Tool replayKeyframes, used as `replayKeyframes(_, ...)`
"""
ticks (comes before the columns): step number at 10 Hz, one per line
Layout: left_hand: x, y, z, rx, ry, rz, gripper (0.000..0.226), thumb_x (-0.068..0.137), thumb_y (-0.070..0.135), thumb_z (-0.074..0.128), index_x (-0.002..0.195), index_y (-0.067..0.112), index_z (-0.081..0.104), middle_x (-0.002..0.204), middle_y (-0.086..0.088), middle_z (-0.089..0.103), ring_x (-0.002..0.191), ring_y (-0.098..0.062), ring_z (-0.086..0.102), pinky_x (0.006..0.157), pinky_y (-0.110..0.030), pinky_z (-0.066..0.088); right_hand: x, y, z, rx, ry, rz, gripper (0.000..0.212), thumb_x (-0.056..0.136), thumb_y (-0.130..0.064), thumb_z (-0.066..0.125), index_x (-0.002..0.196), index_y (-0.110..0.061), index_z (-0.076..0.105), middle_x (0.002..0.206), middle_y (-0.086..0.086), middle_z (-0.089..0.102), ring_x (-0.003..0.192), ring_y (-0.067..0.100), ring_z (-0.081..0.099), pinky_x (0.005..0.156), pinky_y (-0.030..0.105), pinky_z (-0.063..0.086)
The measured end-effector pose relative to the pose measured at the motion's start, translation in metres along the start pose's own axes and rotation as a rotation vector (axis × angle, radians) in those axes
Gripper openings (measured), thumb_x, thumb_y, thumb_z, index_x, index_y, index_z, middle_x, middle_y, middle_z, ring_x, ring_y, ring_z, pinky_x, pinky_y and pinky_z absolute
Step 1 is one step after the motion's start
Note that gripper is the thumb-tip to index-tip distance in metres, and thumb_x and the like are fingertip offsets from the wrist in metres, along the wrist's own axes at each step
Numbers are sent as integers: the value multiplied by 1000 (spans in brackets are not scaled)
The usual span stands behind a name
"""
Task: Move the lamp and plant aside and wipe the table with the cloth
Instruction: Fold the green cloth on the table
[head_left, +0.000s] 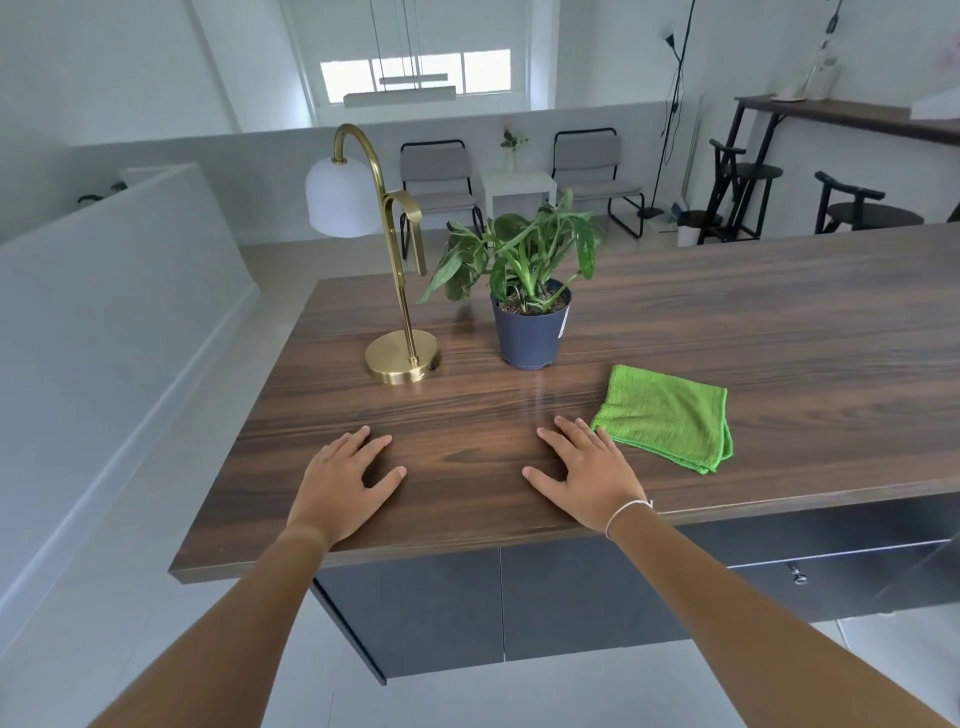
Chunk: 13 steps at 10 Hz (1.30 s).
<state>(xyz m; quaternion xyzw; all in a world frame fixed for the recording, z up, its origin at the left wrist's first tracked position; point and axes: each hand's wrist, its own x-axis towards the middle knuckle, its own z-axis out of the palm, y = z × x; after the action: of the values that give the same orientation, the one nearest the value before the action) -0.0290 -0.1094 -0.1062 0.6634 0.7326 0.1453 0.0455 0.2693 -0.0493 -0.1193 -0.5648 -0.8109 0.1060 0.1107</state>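
Two empty hands lie flat; your left hand (340, 480) is nearer the brass lamp (387, 270), at 12 o'clock from its open fingers (371, 441).

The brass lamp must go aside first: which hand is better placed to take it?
Probably the left hand: the brass lamp stands straight ahead of it, while the right hand lies nearer the green cloth.

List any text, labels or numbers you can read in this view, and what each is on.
No text is readable.
White sticker on the plant pot: too small and edge-on to read.
Lamp, green cloth, table: no markings visible.
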Motion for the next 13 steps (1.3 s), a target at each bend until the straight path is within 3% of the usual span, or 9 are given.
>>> replayKeyframes(8, 1, -1, 2, -9, 3, 3, 58, 85, 58, 43, 137, 31, 41, 151, 0, 33, 141, -20, 24, 116, -38, 16, 0, 0, 1, 17, 3, 5, 70, 86, -66, 35, 146, -31, 28, 159, -5, 17, 147, 16, 7, 119, 33, -3)
replayKeyframes(11, 2, 2, -2, 10, -21, -9, 57, 86, 56, 45, 136, 29, 43, 151, -1, 35, 140, -21, 26, 116, -39, 18, -1, -2, -6, 107, 32, 6, 68, 86, -60, 45, 144, -26, 34, 157, -2, 22, 146, 17, 13, 118, 32, 0)
replayKeyframes(13, 13, 21, -10, -78, 23, -5, 51, 87, 48, 50, 131, 21, 50, 145, -4, 43, 134, -23, 36, 111, -39, 26, -3, 3, -30, 248, 150, -20, 60, 87, -49, 55, 139, -20, 45, 152, 2, 34, 142, 21, 25, 117, 33, 19)
